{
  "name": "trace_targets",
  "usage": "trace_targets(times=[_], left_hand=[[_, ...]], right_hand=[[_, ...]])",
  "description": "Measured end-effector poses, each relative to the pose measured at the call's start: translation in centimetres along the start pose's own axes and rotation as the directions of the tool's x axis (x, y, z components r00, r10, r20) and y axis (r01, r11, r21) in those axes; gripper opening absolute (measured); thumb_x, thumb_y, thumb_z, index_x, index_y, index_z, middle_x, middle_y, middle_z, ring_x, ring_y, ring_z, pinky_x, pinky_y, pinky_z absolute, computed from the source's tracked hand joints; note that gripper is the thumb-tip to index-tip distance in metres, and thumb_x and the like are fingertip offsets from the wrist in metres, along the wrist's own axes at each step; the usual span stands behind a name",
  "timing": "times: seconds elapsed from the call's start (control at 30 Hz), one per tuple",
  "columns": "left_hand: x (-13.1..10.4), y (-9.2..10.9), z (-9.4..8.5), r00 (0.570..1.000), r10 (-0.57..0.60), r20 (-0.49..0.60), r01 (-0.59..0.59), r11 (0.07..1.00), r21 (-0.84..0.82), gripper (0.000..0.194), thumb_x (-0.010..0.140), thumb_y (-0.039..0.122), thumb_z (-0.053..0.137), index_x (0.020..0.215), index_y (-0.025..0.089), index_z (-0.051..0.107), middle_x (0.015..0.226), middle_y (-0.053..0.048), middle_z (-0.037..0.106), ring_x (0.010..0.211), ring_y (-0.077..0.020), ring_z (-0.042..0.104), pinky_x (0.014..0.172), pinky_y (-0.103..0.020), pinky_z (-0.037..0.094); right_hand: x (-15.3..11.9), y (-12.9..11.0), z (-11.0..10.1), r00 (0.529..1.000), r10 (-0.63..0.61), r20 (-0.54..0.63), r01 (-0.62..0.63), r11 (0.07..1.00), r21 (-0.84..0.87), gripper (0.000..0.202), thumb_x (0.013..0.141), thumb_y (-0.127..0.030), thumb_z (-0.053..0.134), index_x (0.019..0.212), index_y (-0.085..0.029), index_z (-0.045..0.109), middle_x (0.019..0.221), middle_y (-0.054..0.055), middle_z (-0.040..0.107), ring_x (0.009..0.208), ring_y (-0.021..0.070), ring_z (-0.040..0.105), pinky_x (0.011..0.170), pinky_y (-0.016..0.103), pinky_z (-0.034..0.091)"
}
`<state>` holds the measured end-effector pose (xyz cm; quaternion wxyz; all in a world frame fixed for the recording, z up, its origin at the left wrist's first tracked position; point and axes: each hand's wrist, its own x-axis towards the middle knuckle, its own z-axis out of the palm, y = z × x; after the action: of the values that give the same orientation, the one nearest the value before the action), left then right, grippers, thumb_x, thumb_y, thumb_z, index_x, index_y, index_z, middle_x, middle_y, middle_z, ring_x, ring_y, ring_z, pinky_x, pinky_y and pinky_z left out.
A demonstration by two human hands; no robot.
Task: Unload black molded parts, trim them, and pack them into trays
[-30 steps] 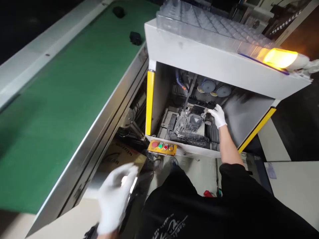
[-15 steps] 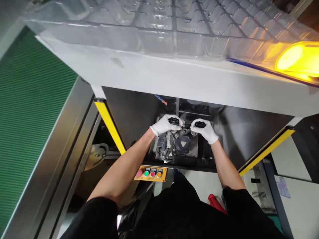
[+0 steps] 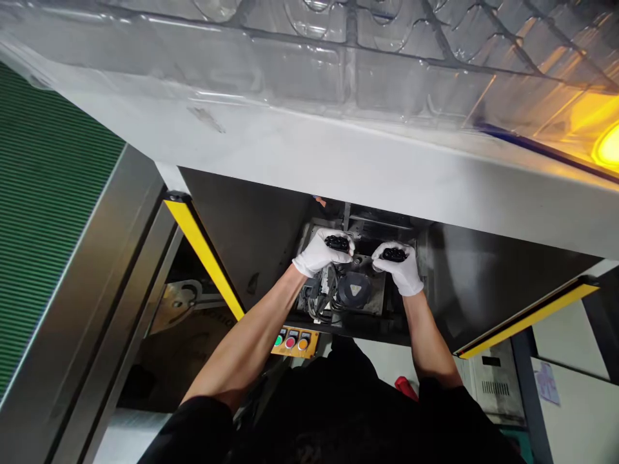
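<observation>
Both my hands wear white gloves and reach into the opening of a machine. My left hand is closed round a small black part with a bumpy, glossy top. A similar black part sits in the grip of my right hand, a short gap to the right. Beneath and between the hands is a metal fixture plate carrying a dark round piece with a light triangle mark and a bundle of cables. The exact kind of the black parts cannot be made out.
Yellow safety bars flank the opening on both sides. Overhead, a white ledge bears clear plastic trays. A push-button box is at the near edge. To the left runs a green conveyor belt; a yellow lamp glows at right.
The view has shifted closer to the ledge and trays. My hands stay inside the opening, each still gripping its black part, the right one turned slightly.
</observation>
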<state>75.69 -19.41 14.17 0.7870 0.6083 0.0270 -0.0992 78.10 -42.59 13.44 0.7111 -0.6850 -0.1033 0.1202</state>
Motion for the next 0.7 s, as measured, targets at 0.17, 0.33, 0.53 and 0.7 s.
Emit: trace_targets(times=[0.17, 0.33, 0.53, 0.7], left_hand=[[0.0, 0.3, -0.1, 0.999, 0.012, 0.04, -0.015, 0.995, 0.099, 0.023, 0.052, 0.014, 0.09, 0.069, 0.013, 0.075, 0.074, -0.003, 0.072, 0.07, -0.0145, 0.063, 0.073, -0.028, 0.054], [-0.4, 1.2, -0.1, 0.997, 0.029, 0.067, -0.037, 0.991, 0.128, 0.025, 0.055, 0.019, 0.093, 0.073, 0.013, 0.076, 0.075, -0.003, 0.073, 0.071, -0.0152, 0.064, 0.074, -0.028, 0.055], [-0.8, 5.1, 0.4, 0.973, 0.186, 0.134, -0.207, 0.964, 0.165, 0.03, 0.063, 0.027, 0.096, 0.08, 0.012, 0.077, 0.079, -0.004, 0.075, 0.074, -0.0174, 0.068, 0.078, -0.031, 0.059], [-9.7, 4.2, 1.7, 0.994, 0.098, 0.042, -0.101, 0.992, 0.071, 0.04, 0.079, 0.042, 0.092, 0.1, 0.013, 0.075, 0.09, -0.009, 0.078, 0.083, -0.0198, 0.072, 0.083, -0.034, 0.059]], right_hand=[[-0.1, -0.4, -0.2, 0.999, 0.023, 0.041, -0.021, 0.998, -0.051, 0.008, 0.067, -0.021, 0.083, 0.07, -0.022, 0.076, 0.075, 0.0, 0.072, 0.069, 0.0173, 0.064, 0.065, 0.031, 0.053], [-0.1, -1.2, -0.4, 0.998, 0.017, 0.054, -0.014, 0.998, -0.058, 0.009, 0.07, -0.023, 0.084, 0.072, -0.022, 0.076, 0.074, -0.001, 0.072, 0.065, 0.0158, 0.064, 0.063, 0.03, 0.053], [0.1, -3.0, -0.6, 0.996, -0.066, 0.063, 0.076, 0.984, -0.164, 0.009, 0.072, -0.024, 0.086, 0.076, -0.024, 0.078, 0.076, 0.0, 0.075, 0.07, 0.0193, 0.069, 0.068, 0.033, 0.058], [-0.6, -8.0, 0.3, 0.967, -0.224, 0.117, 0.247, 0.936, -0.252, 0.015, 0.078, -0.025, 0.088, 0.092, -0.026, 0.081, 0.087, 0.003, 0.08, 0.08, 0.0233, 0.074, 0.079, 0.04, 0.06]])
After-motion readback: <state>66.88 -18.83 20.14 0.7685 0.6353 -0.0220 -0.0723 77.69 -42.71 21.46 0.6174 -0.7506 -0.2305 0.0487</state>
